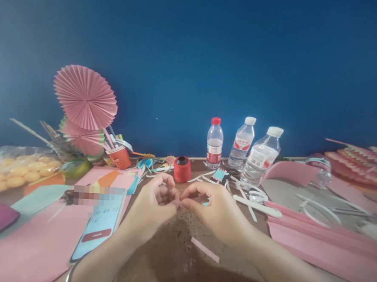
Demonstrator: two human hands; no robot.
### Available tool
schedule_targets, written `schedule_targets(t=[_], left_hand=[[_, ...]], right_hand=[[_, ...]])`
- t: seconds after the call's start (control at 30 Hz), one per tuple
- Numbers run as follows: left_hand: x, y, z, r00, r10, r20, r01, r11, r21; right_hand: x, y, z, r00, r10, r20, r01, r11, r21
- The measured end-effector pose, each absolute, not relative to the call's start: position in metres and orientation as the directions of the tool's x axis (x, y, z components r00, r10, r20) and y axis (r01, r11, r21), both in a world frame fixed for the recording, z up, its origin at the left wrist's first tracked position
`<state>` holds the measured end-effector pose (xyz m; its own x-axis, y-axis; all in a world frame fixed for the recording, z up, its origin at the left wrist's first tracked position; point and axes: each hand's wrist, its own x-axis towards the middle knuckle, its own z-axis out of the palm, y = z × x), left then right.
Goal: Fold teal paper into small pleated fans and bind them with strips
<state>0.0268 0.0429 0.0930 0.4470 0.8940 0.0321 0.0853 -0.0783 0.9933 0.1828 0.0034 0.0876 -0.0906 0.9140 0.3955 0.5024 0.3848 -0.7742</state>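
My left hand (159,199) and my right hand (213,206) meet above the brown table (168,259), fingertips almost touching. Both have thumb and fingers pinched together. Whatever is between them, if anything, is too small or hidden to make out. Right behind them stands a red cylinder with a black top (182,169). On the table below my right hand lies a narrow pink paper strip (205,249), near a scatter of dark specks. A scrap of blue paper (205,203) shows under the right fingers.
Left are a phone (98,229) with a running timer, pink paper (36,234), an orange cup of pens (119,157) and a pink paper fan (85,98). Several bottles (214,149) stand at the back. A white-handled cutter (257,206), paper strips and folded pink paper (322,243) lie right.
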Motion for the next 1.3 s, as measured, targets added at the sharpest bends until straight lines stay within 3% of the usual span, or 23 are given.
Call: schedule_targets(t=[0.07,0.13,0.2,0.23,0.3,0.4,0.53,0.87,1.13,1.3], left_hand=[[0.028,0.043,0.092,0.399,0.915,0.055,0.04,-0.078,0.996],[0.028,0.044,0.091,0.343,0.936,0.08,0.012,-0.09,0.996],[0.028,0.045,0.091,0.304,0.948,0.097,0.002,-0.103,0.995],[0.028,0.045,0.091,0.288,0.952,0.105,-0.006,-0.108,0.994],[0.03,0.045,0.091,0.258,0.959,0.118,-0.025,-0.116,0.993],[0.032,0.041,0.092,0.232,0.963,0.136,-0.027,-0.133,0.991],[0.035,0.036,0.092,0.239,0.958,0.158,0.019,-0.167,0.986],[0.034,0.028,0.084,0.205,0.936,0.285,0.134,-0.315,0.939],[0.035,0.024,0.084,0.21,0.933,0.292,0.211,-0.335,0.918],[0.035,0.026,0.086,0.214,0.939,0.27,0.164,-0.308,0.937]], right_hand=[[0.183,0.003,0.083,-0.011,0.785,0.619,0.647,0.478,-0.594],[0.184,0.002,0.078,0.002,0.551,0.835,0.792,0.509,-0.338],[0.183,0.001,0.073,-0.112,0.407,0.907,0.833,0.536,-0.137],[0.182,0.0,0.071,-0.166,0.402,0.9,0.816,0.568,-0.103],[0.179,0.001,0.069,-0.193,0.484,0.853,0.759,0.625,-0.183],[0.172,0.002,0.069,-0.071,0.62,0.781,0.686,0.599,-0.413],[0.169,0.002,0.072,0.012,0.711,0.703,0.631,0.541,-0.557],[0.169,0.001,0.074,0.063,0.773,0.631,0.598,0.477,-0.644],[0.167,0.001,0.074,0.121,0.799,0.589,0.569,0.43,-0.701],[0.168,0.001,0.075,0.104,0.827,0.553,0.548,0.416,-0.726]])
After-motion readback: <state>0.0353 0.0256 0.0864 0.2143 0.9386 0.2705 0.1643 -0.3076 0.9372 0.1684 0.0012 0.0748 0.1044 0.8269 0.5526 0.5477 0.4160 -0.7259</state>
